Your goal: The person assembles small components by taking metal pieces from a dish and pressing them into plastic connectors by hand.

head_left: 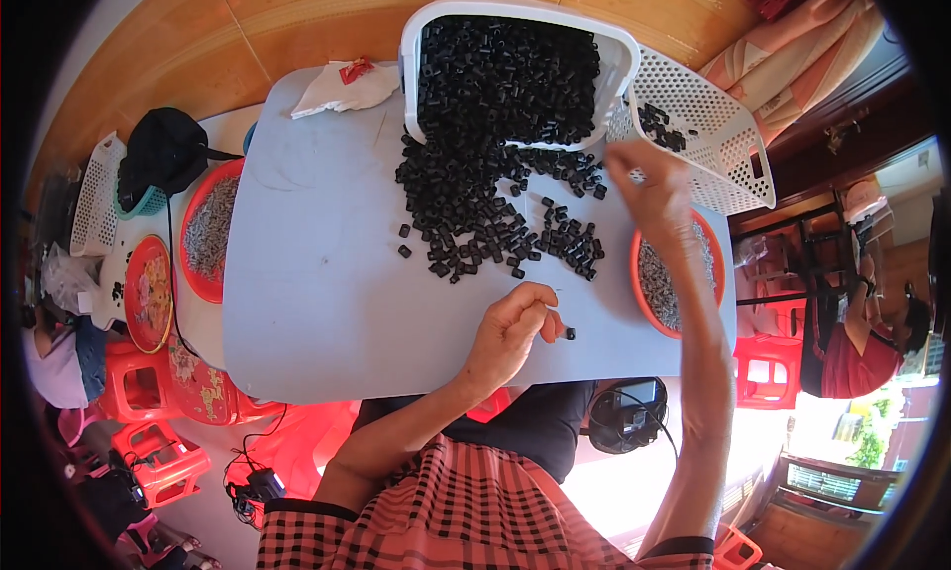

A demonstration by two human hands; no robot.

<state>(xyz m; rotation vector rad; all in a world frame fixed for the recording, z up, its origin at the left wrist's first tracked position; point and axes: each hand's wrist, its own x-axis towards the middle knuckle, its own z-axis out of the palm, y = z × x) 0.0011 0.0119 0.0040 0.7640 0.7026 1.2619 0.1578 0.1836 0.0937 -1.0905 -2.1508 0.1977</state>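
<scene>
My left hand (514,329) is closed over the near part of the grey-blue table (327,312). At its fingertips is a small black plastic part (570,333). My right hand (654,181) is raised beside the near left corner of a white perforated basket (705,124), its fingers bent together and somewhat blurred. Whatever they hold, if anything, I cannot make out. Several black parts lie inside that basket. A white tub (411,75) tipped toward me spills a large heap of black parts (466,194) onto the table between my hands and the tub.
Under my right forearm stands a red bowl (720,263) of small grey metal pieces. A similar red bowl (186,263) is left of the table. White paper (332,93) lies at the far left corner. Red stools (158,466) stand left; another person (872,342) sits at right.
</scene>
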